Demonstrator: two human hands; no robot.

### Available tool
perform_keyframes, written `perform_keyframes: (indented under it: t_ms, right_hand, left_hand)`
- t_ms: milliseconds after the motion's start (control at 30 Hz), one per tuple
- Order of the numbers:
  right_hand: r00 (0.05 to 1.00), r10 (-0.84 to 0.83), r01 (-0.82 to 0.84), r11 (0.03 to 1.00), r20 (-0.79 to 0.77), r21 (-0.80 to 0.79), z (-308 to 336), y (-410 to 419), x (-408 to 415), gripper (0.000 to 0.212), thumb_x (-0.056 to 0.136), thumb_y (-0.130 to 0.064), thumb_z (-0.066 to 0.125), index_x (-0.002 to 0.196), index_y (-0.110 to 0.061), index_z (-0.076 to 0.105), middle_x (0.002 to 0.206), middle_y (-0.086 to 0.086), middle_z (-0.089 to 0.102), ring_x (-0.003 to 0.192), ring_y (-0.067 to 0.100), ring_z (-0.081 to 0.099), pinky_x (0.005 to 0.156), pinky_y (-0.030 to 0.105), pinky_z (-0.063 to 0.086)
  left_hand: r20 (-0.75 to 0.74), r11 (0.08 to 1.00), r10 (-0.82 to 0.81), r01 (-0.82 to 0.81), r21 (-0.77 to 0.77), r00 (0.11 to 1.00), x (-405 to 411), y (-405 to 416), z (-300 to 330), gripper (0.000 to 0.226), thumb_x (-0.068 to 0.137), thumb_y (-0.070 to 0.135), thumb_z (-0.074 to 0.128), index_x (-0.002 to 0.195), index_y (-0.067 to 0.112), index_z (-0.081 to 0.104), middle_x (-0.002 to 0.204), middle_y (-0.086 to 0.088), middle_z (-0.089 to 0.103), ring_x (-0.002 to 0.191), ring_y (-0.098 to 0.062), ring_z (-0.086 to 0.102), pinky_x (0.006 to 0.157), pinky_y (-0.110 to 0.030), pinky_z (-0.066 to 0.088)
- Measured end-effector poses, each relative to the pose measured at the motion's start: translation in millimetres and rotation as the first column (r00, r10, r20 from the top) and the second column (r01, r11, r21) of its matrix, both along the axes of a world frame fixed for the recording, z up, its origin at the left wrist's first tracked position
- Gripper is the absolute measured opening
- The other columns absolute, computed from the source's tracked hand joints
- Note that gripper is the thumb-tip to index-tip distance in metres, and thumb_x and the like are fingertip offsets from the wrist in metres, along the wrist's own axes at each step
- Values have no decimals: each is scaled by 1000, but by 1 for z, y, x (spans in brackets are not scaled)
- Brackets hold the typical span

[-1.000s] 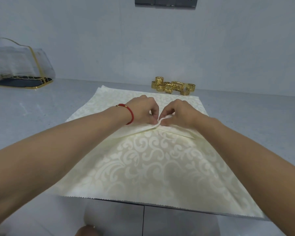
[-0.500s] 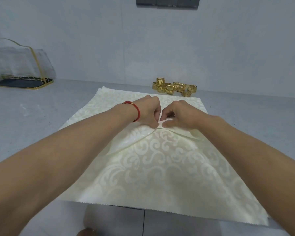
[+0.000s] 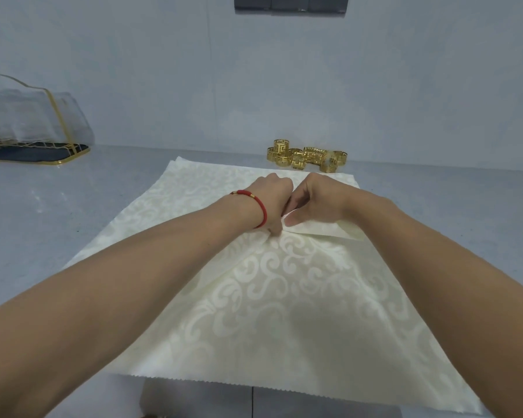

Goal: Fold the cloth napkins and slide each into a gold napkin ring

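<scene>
Napkin: cream damask, pinked hem. Left hand and right hand pinch its centre fold, now pulled farther from the person than before.

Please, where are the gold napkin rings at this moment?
In the head view the gold napkin rings lie clustered on the counter by the wall, just beyond the napkin's far edge, right of centre.

The place looked like a plain indoor table-setting station, a dining or service prep room rather than a workshop. A smooth grey worktop met a bare pale wall carrying a dark row of wall sockets (only their lower edge in view). On it lay a cream damask napkin, a cluster of gold napkin rings and a gold-framed holder at far left
</scene>
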State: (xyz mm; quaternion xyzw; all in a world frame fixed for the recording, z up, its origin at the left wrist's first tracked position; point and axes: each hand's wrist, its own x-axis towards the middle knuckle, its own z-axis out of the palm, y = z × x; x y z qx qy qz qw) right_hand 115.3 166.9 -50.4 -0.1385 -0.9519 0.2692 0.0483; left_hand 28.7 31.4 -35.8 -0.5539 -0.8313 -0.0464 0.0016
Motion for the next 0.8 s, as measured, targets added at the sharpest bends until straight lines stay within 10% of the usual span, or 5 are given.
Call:
perform_keyframes:
  t_ms: [267, 467, 633, 800]
  right_hand:
    - [993, -81, 44, 924, -80, -380, 4, 24, 14, 18, 96, -25, 66, 97, -18, 83, 103, -6, 78, 104, 13, 71, 94, 29, 56]
    - [797, -538, 569, 821, -274, 47, -26, 97, -26, 21, 96, -18, 57, 105, -17, 76, 114, 8, 73, 104, 27, 66, 90, 38, 55]
    - [820, -567, 563, 770, -82, 302, -44, 125, -61, 45, 101, -34, 45, 146, -32, 51, 159, 13, 29, 142, 36, 29, 112, 48, 30]
    - [796, -605, 563, 757, 30, 332, -48, 149, -87, 49, 103, -52, 34, 149, -38, 46, 162, 20, 22, 141, 43, 30, 116, 53, 22]
  left_hand:
    - [22, 988, 104, -106, 110, 994, -16, 6, -14, 44, 67, 16, 83, 69, 19, 39, 85, -4, 50, 81, -24, 51, 65, -32, 46]
    - [108, 949, 237, -254, 188, 965, -51, 7, -20, 32, 70, 17, 78, 72, 17, 47, 92, -8, 57, 94, -30, 55, 77, -36, 48]
    - [-49, 959, 230, -218, 180, 972, -54, 9, -34, 18, 89, 15, 66, 90, 14, 48, 99, -7, 53, 87, -29, 51, 75, -35, 43]
    - [-97, 958, 223, -199, 206, 970, -50, 10, -35, 23, 93, 23, 62, 89, 18, 40, 89, -1, 41, 93, -30, 52, 73, -32, 37]
